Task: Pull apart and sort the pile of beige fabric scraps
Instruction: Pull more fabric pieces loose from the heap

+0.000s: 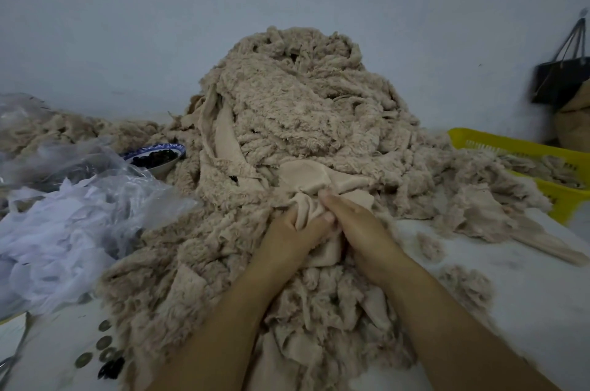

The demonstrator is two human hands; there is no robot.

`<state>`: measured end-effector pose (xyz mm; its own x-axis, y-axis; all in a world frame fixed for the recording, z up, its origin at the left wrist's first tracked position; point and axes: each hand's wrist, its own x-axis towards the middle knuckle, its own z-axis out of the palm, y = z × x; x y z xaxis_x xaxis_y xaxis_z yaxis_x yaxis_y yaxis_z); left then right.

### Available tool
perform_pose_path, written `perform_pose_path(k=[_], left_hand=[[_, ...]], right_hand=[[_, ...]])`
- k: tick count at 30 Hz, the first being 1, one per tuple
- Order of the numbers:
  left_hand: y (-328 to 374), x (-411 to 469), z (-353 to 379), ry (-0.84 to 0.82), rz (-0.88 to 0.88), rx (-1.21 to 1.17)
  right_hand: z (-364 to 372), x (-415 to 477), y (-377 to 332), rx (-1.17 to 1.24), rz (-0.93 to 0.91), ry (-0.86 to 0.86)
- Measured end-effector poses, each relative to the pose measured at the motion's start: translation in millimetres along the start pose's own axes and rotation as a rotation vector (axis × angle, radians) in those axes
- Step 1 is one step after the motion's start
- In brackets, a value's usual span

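The worktop [498, 279] is largely covered by the pile [297, 122] of beige scraps. At the pile's near foot a smooth scrap [319, 186] is gripped by the left hand [297, 231] and right hand [354, 218] together. It should be drawn out slowly, lest tangled fleece follow.

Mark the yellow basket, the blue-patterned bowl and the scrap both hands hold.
yellow basket [459, 135], head view, left end of its rim.
blue-patterned bowl [162, 168], head view, white outer wall.
smooth beige scrap [306, 180], head view, flat upper part.
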<state>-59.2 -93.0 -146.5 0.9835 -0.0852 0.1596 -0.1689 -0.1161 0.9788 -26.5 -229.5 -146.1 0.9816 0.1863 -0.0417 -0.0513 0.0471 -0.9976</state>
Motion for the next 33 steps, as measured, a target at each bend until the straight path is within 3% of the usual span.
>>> perform_pose_path(k=[3, 6, 9, 13, 16, 19, 22, 25, 29, 33], left_hand=[[0, -1, 4, -0.117, 0.05, 0.187], [4, -3, 3, -0.121, 0.044, 0.157], [6, -4, -1, -0.122, 0.105, 0.129], [7, 0, -16, 0.07, 0.066, -0.073], [3, 5, -21, 0.149, -0.022, -0.059], [-3, 0, -14, -0.089, -0.016, 0.169], [1, 0, -5, -0.161, 0.014, 0.136], [4, 5, -7, -0.035, -0.114, -0.112], [6, 10, -16, 0.137, -0.278, -0.535], [6, 14, -24, 0.213, -0.347, -0.849]], right_hand=[[0, 3, -1, 0.19, 0.001, 0.088], [-10, 9, -5, 0.452, -0.02, 0.273], [-22, 12, -9, 0.638, -0.016, 0.333], [-42, 9, -18, 0.911, 0.056, 0.315], [-39, 2, -19, 0.995, -0.002, 0.167], [-14, -6, -21, 0.583, -0.019, 0.117], [6, -11, -15, 0.188, -0.103, 0.018], [19, -17, -7, -0.084, -0.076, -0.023], [24, -20, -2, -0.331, -0.044, -0.232], [21, -20, -2, -0.368, 0.003, -0.29]])
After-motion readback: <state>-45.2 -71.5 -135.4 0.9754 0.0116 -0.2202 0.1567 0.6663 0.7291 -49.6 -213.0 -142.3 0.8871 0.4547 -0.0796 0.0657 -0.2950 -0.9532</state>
